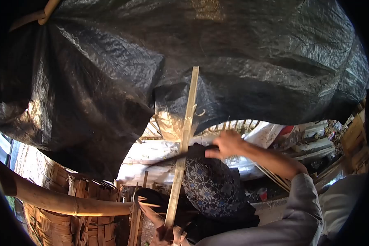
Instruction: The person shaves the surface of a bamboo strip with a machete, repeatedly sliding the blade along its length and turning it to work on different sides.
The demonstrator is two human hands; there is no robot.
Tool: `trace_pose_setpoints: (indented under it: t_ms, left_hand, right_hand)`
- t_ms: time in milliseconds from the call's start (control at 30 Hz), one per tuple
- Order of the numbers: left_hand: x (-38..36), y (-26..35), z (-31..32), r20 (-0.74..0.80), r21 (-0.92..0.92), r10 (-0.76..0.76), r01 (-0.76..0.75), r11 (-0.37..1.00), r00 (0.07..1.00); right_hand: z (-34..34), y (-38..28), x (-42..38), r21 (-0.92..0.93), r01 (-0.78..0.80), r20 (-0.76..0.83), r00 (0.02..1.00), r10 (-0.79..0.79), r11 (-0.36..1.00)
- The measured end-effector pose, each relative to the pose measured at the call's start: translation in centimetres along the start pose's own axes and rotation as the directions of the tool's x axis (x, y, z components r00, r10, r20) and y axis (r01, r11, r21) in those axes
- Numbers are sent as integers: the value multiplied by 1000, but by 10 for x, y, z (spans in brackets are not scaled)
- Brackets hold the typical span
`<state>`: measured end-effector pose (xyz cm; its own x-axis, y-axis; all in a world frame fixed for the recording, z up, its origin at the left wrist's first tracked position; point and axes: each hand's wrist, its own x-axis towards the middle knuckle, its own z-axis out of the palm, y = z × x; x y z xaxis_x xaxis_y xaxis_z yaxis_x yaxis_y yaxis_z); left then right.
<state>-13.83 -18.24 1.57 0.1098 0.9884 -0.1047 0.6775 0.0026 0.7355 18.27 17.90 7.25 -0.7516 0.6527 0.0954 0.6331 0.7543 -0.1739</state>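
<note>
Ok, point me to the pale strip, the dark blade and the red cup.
Pale strip (185, 133): head view, middle of its length.
Dark blade (167, 160): head view, section toward its tip.
Red cup (263, 194): head view, side wall.

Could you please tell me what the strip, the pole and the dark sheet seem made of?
Strip: probably split bamboo, pale and matte, with a curled shaving at its edge.
Pole: apparently bamboo, smooth, with a ringed node.
Sheet: likely plastic, glossy, with crinkled highlights.
</note>
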Motion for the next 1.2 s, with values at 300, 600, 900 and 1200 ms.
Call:
trace_pose_setpoints:
  t_ms: [300,600,900,1200]
  left_hand:
    - [34,22,-25,-5,-13,-26,26,1000,1000]
    - [63,39,-39,7,-38,-79,79,996,997]
    - [184,83,-44,24,-505,-230,210,837,973]
    - [201,107,-11,232,-742,-320,380,552,919]
  right_hand:
    - [-3,37,14,226,-473,190,879,438,851]
    - [14,-22,-10,148,-73,31,997,69,986]
    - [31,-39,-26,263,-111,-62,989,132,958]
    - [24,-44,-42,286,-127,-72,985,154,950]
